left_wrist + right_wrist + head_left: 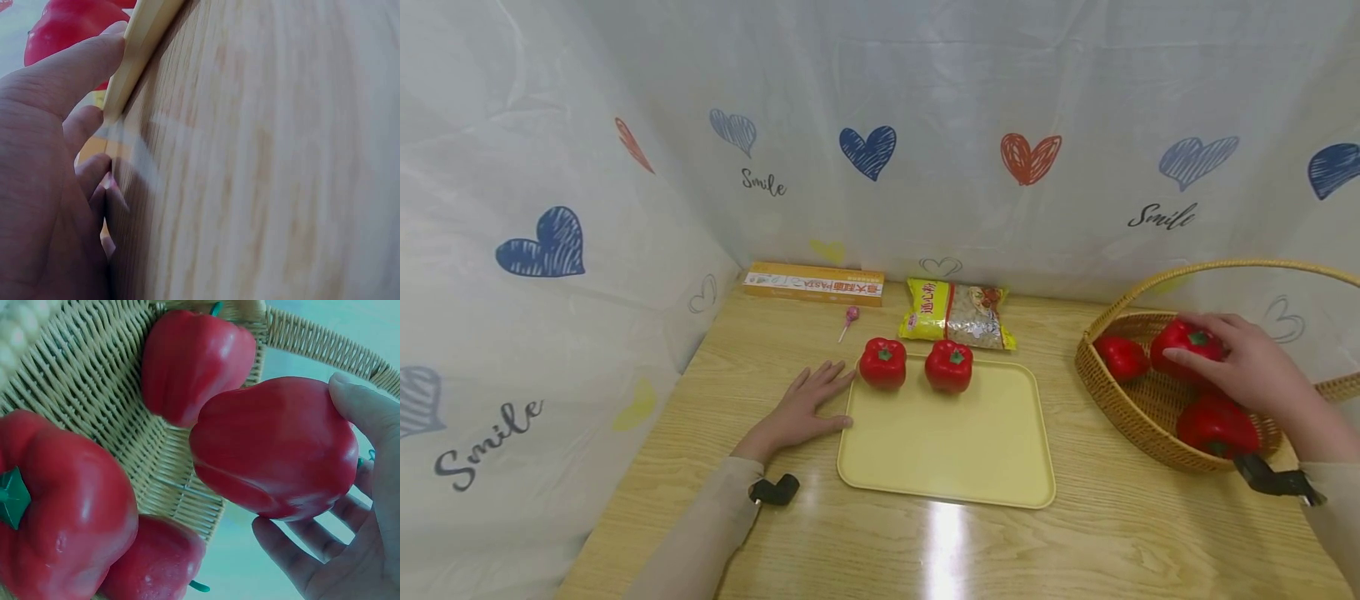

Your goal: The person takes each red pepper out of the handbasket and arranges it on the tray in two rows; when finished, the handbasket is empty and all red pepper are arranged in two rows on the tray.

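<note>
My right hand (1255, 367) grips a red bell pepper (275, 447) at the wicker basket (1112, 408), thumb on one side and fingers on the other. Other red bell peppers lie in the basket; one (197, 365) shows near the basket's far wall, and a larger one (65, 506) with a green stem fills the lower left of the right wrist view. My left hand (805, 408) lies with spread fingers along the left edge of the yellow tray (947, 450), its thumb touching the rim. Two red bell peppers, a left one (883, 367) and a right one (949, 368), stand at the tray's back edge.
Behind the tray lie a yellow pasta bag (958, 315), an orange pasta box (814, 285) and a pink lollipop (850, 318). A tall handle (1247, 265) arches over the basket. A printed white curtain (940, 100) hangs behind the wooden table (820, 542) and at its left.
</note>
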A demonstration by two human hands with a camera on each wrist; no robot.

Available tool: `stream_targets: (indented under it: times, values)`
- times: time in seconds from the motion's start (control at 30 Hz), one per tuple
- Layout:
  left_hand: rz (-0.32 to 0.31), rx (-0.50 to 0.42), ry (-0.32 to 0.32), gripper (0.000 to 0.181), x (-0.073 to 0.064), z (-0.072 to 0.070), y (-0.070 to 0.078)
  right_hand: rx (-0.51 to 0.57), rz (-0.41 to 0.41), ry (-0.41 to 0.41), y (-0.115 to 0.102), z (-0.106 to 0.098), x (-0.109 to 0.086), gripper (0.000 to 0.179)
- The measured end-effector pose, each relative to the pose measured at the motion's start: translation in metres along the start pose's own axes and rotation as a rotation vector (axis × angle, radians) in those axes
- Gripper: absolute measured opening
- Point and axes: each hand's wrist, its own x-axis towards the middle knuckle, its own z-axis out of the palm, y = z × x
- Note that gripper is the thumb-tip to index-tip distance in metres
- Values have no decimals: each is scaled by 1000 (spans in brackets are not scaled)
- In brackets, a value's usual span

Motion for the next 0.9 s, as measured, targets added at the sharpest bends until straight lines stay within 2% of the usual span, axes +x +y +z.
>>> stream_targets:
  times: [0.27,0.9]
  values:
    - [9,11,1,80,0,0,-2,4,20,-9,-7,-1,-11,73]
    - [10,6,-3,80,0,1,-4,20,-64,50,-26,4,-35,67]
